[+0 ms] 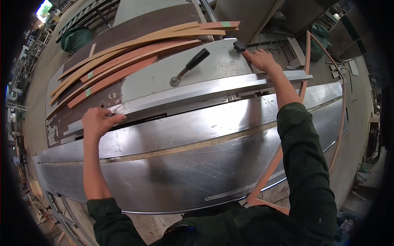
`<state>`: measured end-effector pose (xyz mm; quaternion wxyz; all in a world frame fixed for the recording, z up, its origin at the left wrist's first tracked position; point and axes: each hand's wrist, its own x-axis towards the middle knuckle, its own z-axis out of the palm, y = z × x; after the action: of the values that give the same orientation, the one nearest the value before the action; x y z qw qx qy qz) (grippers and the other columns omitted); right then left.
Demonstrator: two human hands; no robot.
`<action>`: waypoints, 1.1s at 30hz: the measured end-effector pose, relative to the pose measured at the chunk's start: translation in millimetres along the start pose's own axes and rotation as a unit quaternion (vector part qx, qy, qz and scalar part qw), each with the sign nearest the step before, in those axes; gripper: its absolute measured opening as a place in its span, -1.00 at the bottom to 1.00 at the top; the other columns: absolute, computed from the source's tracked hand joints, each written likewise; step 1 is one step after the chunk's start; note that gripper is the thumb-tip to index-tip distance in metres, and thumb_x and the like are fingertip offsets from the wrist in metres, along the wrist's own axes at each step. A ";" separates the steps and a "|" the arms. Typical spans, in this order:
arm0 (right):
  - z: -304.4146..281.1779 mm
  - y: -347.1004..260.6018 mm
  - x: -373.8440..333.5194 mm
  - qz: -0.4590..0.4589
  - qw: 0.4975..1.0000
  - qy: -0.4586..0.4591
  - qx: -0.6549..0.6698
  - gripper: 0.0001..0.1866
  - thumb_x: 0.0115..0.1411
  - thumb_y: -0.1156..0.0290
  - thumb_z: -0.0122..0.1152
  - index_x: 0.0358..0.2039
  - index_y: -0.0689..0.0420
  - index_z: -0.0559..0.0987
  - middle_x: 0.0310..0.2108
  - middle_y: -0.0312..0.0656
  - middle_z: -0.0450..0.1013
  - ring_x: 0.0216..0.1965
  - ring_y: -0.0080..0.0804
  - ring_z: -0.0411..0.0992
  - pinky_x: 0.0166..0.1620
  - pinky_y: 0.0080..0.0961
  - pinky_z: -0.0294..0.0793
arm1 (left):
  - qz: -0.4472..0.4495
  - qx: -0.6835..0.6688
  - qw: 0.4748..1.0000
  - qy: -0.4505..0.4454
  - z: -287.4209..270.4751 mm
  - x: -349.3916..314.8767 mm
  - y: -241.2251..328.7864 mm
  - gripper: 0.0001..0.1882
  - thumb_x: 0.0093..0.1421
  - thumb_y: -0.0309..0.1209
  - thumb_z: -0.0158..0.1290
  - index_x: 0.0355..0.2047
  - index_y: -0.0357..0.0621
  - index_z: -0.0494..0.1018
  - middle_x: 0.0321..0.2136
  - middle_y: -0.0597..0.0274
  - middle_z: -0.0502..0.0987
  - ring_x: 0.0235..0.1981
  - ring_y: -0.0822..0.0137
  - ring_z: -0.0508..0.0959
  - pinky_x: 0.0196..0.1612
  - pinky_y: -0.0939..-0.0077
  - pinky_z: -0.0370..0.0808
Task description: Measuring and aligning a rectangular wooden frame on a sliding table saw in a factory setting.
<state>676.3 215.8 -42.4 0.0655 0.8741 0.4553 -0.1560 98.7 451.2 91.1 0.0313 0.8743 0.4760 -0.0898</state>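
A long metal fence [193, 92] lies across the saw table [180, 160], a broad bare-metal top with a groove along it. My left hand [100, 122] is at the fence's left end, fingers closed around something small and pale that I cannot make out. At the far right my right hand [262, 60] reaches past the fence, its fingertips on a black knob [239, 46] at the edge of the grey plate [147, 84]. Between the hands, a lever with a black handle [197, 59] slants up from this plate.
Several curved wooden strips [127, 53], some with green marks, lie beyond the fence at left. A thin wooden frame [271, 170] leans against the table's right end, passing by my right arm. Green sacks [76, 39] and machinery stand around on the floor.
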 end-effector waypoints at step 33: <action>26.4 29.3 10.7 -0.064 0.988 0.049 -0.135 -0.47 0.59 0.18 -0.20 0.53 -0.40 0.27 0.14 -0.06 0.61 0.29 0.13 0.48 0.25 0.22 0.48 | 0.056 0.043 0.997 -0.024 -2.4 6.3 -10.7 -0.14 0.18 0.52 0.20 -0.66 -0.12 0.64 -0.69 0.03 0.55 -0.49 -0.11 0.66 -0.36 0.04 0.57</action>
<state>700.3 200.5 -71.7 0.1503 0.8330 0.5297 -0.0537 93.4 462.6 92.6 0.0097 0.8977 0.4211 -0.1295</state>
